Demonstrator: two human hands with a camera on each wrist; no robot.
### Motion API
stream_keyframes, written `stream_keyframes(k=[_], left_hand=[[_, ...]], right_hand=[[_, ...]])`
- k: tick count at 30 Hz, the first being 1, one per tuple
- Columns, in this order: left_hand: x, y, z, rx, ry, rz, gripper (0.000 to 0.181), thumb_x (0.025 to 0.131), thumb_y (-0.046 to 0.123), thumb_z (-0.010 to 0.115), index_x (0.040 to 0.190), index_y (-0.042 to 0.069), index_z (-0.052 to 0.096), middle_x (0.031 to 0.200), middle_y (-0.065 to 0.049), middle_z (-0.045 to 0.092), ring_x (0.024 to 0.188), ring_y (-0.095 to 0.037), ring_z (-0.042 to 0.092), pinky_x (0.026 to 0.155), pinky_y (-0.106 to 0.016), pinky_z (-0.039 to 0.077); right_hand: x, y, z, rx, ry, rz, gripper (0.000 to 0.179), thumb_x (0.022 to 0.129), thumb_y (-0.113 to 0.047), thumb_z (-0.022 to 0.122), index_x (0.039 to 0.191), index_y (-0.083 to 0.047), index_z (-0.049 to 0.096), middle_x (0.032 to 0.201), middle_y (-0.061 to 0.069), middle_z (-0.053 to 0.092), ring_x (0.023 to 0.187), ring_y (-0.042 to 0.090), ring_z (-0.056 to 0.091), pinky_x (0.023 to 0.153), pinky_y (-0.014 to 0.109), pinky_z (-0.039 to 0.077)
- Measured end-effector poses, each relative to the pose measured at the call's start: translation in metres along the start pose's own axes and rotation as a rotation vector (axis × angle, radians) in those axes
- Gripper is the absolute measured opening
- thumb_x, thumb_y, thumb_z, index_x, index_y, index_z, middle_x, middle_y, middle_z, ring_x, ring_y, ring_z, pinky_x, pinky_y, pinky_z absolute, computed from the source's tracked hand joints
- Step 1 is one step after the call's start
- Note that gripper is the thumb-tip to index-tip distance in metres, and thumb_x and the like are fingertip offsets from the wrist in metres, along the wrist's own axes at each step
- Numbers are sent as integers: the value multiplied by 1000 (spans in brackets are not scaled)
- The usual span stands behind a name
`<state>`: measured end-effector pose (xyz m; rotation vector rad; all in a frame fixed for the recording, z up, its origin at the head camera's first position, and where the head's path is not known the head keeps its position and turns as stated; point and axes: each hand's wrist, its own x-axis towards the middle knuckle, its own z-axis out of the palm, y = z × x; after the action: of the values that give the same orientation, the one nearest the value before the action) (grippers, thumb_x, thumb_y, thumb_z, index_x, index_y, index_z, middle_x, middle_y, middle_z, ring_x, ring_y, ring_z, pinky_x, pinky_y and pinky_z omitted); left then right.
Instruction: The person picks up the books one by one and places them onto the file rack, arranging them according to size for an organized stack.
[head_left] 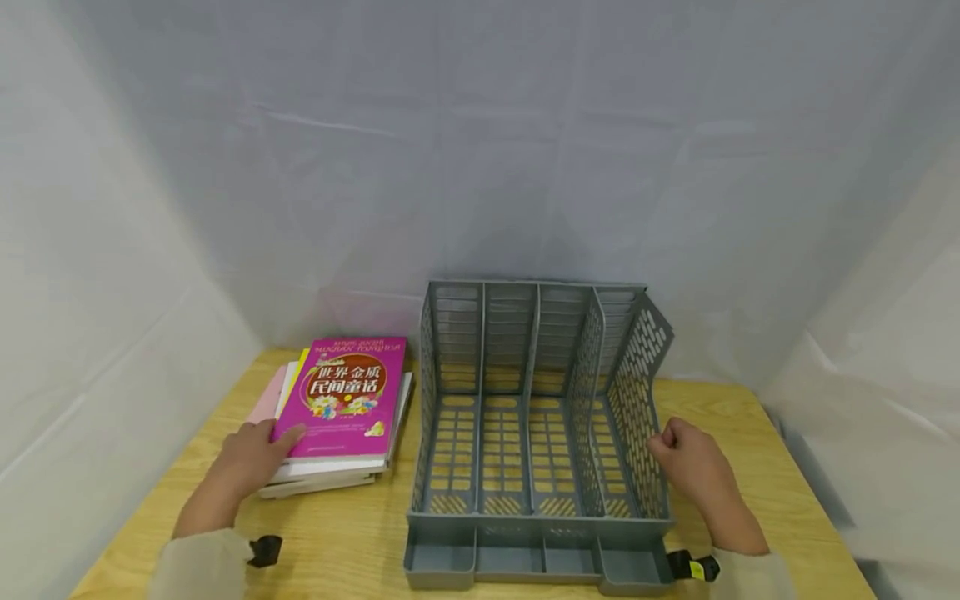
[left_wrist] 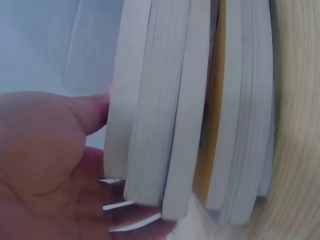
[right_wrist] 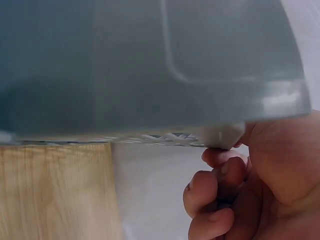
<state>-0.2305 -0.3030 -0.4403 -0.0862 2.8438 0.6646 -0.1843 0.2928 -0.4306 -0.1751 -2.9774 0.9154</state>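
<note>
On the left of the table lies a stack of books [left_wrist: 225, 115], topped by a magenta book [head_left: 345, 396] with white Chinese characters. My left hand [head_left: 251, 454] grips the stack's near left corner. Its thumb rests on the top cover, and in the left wrist view the other fingers curl around the ends of the upper books. A grey plastic desk file organizer [head_left: 536, 525] stands to the right, its tall compartments facing me. With curled fingers, my right hand [head_left: 697, 462] pinches the upper edge of the organizer's perforated right side wall [head_left: 637, 408]; part of the thumb is hidden.
Small open trays [head_left: 510, 557] run along the organizer's front. The wooden table [head_left: 738, 433] ends not far past my right hand. White sheeting [head_left: 525, 150] hangs behind the table and along both sides.
</note>
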Motion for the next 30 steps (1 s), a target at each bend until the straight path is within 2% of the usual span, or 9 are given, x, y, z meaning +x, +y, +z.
stream_keyframes(k=[3, 8, 14, 17, 20, 22, 25, 28, 30], left_hand=[[-4, -6, -1, -51, 4, 26, 82, 111, 53, 31, 140, -23, 39, 133, -47, 47, 124, -64, 45, 100, -70, 42], [-9, -9, -8, -95, -14, 11, 80, 110, 52, 34, 142, -22, 37, 133, -44, 49, 122, -60, 49, 101, -69, 42], [-16, -6, -20, -78, 84, 2, 74, 107, 45, 51, 128, -25, 47, 118, -42, 56, 108, -55, 56, 89, -63, 51], [-21, 3, -29, -202, 125, -2, 63, 105, 34, 56, 120, -26, 44, 108, -38, 56, 96, -46, 60, 78, -50, 55], [-26, 20, -39, -367, 142, -14, 49, 103, 22, 57, 118, -19, 36, 100, -30, 55, 82, -30, 63, 67, -38, 56], [-29, 31, -44, -440, 159, -4, 48, 102, 16, 56, 123, -19, 31, 100, -29, 55, 76, -24, 65, 65, -36, 58], [-34, 45, -49, -473, 181, 29, 63, 104, 16, 53, 145, -19, 22, 110, -35, 55, 74, -24, 68, 67, -38, 60], [-43, 53, -51, -458, 231, 65, 73, 108, 23, 50, 159, -11, 11, 129, -40, 50, 90, -36, 69, 81, -50, 58], [-51, 57, -49, -444, 309, 78, 72, 110, 28, 47, 162, -5, 9, 136, -40, 48, 102, -46, 66, 87, -60, 54]], right_hand=[[0, 2, -1, 9, -2, -3, 20, 98, -21, 50, 81, -10, 48, 66, 3, 46, 56, 19, 41, 54, 33, 35], [0, 5, -1, -2, -11, -27, 25, 100, -20, 49, 78, -10, 45, 65, 2, 42, 55, 19, 38, 53, 33, 34], [0, 3, 3, -36, -14, -75, 28, 103, -19, 46, 77, -11, 42, 64, 2, 40, 54, 18, 35, 53, 33, 32], [1, 0, 4, -31, -18, -81, 28, 104, -19, 45, 77, -11, 42, 64, 3, 40, 54, 18, 34, 53, 33, 32], [0, -3, 3, -28, -22, -80, 28, 104, -19, 44, 78, -11, 42, 65, 3, 40, 55, 18, 34, 53, 33, 31], [0, -3, 3, -29, -24, -78, 27, 105, -19, 43, 79, -11, 42, 65, 3, 40, 55, 18, 34, 53, 33, 31], [-2, 0, 5, -25, -28, -75, 26, 105, -19, 42, 80, -10, 42, 66, 3, 39, 55, 17, 33, 54, 33, 30], [-2, 3, 9, -35, -27, -80, 26, 106, -19, 40, 81, -11, 42, 66, 3, 39, 56, 17, 33, 54, 33, 30], [-2, 4, 10, -50, -25, -94, 26, 107, -19, 41, 82, -11, 43, 66, 3, 40, 55, 17, 34, 54, 32, 31]])
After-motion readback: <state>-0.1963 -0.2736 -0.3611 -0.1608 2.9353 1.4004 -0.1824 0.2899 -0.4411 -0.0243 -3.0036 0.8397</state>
